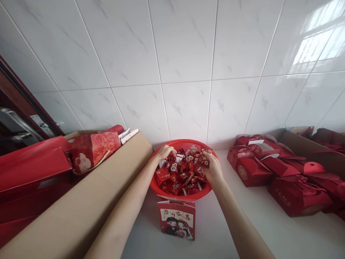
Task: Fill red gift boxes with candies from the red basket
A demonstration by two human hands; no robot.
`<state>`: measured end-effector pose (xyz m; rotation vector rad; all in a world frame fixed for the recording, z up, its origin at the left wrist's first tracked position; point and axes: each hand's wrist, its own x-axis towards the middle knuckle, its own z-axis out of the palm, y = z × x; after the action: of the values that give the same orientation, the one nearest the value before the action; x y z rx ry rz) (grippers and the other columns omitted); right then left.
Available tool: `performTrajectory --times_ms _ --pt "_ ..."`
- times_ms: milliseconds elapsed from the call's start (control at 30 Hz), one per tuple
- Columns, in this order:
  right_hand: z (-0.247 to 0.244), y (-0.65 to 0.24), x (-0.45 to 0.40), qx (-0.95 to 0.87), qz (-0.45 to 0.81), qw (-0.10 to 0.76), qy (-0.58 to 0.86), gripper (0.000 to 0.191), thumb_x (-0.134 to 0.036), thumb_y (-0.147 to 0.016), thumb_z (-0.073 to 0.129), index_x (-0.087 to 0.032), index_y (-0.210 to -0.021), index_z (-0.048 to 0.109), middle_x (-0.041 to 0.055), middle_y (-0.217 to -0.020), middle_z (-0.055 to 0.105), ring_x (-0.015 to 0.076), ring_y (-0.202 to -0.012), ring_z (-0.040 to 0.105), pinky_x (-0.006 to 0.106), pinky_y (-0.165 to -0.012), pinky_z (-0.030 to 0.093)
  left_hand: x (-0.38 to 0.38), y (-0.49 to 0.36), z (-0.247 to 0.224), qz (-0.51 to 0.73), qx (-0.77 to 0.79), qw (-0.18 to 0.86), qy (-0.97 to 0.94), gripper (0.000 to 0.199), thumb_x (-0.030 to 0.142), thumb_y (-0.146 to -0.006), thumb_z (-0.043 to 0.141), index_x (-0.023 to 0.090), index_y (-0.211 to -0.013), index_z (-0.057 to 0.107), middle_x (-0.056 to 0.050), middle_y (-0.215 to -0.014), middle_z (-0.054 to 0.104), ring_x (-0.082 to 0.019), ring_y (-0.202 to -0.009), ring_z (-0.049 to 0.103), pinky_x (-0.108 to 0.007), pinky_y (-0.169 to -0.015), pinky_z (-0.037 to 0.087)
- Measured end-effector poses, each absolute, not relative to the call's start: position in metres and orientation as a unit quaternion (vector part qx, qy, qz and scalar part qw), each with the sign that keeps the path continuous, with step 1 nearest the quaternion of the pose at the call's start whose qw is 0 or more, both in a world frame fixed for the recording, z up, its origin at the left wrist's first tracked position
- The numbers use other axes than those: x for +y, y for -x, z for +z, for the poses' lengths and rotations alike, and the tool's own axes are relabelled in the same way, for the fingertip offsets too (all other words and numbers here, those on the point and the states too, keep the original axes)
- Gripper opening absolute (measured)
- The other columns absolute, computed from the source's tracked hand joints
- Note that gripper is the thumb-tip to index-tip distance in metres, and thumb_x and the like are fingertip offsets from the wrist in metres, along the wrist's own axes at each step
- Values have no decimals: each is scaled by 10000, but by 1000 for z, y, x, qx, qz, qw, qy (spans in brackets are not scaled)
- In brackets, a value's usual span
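Observation:
A red plastic basket [180, 197] holds a heap of red-wrapped candies [185, 172]. At the basket's left side, my left hand [165, 153] reaches over the heap with its fingers curled down; whatever they may grip is hidden. My right hand [212, 167], at the right side, pinches a dark red patterned candy packet [204, 158] between thumb and fingers. Just in front of the basket, a red and white gift box [177, 220] with a cartoon couple on its face stands upright on the white surface, its top open.
Along the left runs a large cardboard box [107, 187] with red boxes and bags [94, 147] in it. Several red gift boxes [253, 169] stand on the right, with more cardboard [302, 144] behind them. A tiled wall [185, 104] rises behind the basket.

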<state>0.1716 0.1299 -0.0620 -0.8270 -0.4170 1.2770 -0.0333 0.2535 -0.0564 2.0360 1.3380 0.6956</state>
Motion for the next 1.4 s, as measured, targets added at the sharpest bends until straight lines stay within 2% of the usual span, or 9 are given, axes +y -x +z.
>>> performTrajectory --times_ms 200,433,633,700,800,900,967,1200,1400 --pt "-64 -174 132 -189 582 695 379 114 -279 -629 686 -201 -704 649 29 -703 738 193 -610 678 254 -469 482 254 30 -71 162 540 254 -786 83 159 -574 651 231 -597 686 -14 -708 737 -221 -735 661 -258 -677 472" --pt "-59 -175 132 -175 606 702 331 223 -348 -718 548 -183 -755 693 48 -667 726 193 -572 647 292 -506 524 252 25 -71 121 538 248 -797 141 220 -523 779 227 -613 670 -13 -668 690 -208 -664 626 -248 -592 420" --pt "-68 -175 134 -206 576 699 370 71 -215 -571 648 -209 -639 628 37 -713 737 214 -659 671 292 -536 535 252 27 -70 93 516 309 -793 110 241 -522 770 218 -496 665 22 -475 597 -165 -511 553 -252 -529 403" --pt "-69 -174 134 -219 571 700 370 94 -208 -561 657 -210 -654 644 38 -738 742 220 -684 679 287 -529 526 253 28 -69 106 500 336 -791 63 245 -529 763 214 -557 716 17 -531 655 -171 -549 591 -246 -553 435" --pt "-68 -173 134 -223 575 695 371 96 -212 -575 664 -213 -671 667 42 -765 746 219 -699 687 280 -530 522 254 28 -66 149 473 373 -784 143 267 -592 724 207 -710 775 -2 -737 760 -200 -726 682 -252 -679 511" --pt "-66 -173 134 -218 578 692 375 95 -207 -574 668 -201 -668 669 50 -770 750 215 -694 691 277 -546 529 257 29 -64 199 468 375 -775 237 237 -663 647 205 -851 789 -13 -933 786 -208 -895 702 -264 -806 531" --pt "-66 -173 134 -214 576 694 375 101 -208 -568 671 -193 -669 666 55 -764 752 214 -689 693 279 -566 540 260 32 -65 229 492 350 -764 264 198 -679 606 205 -873 785 -22 -972 782 -214 -950 695 -272 -851 525" --pt "-69 -174 135 -204 567 701 381 112 -200 -584 673 -178 -692 651 58 -727 746 197 -647 686 291 -612 566 267 43 -79 214 583 262 -739 117 131 -592 673 241 -556 683 -25 -721 740 -260 -885 693 -289 -806 502" --pt "-69 -174 135 -205 561 704 383 118 -205 -580 686 -186 -689 645 52 -722 748 207 -651 689 300 -599 572 264 37 -78 102 600 243 -755 207 233 -485 816 226 -518 612 -49 -704 706 -269 -810 666 -291 -715 470"
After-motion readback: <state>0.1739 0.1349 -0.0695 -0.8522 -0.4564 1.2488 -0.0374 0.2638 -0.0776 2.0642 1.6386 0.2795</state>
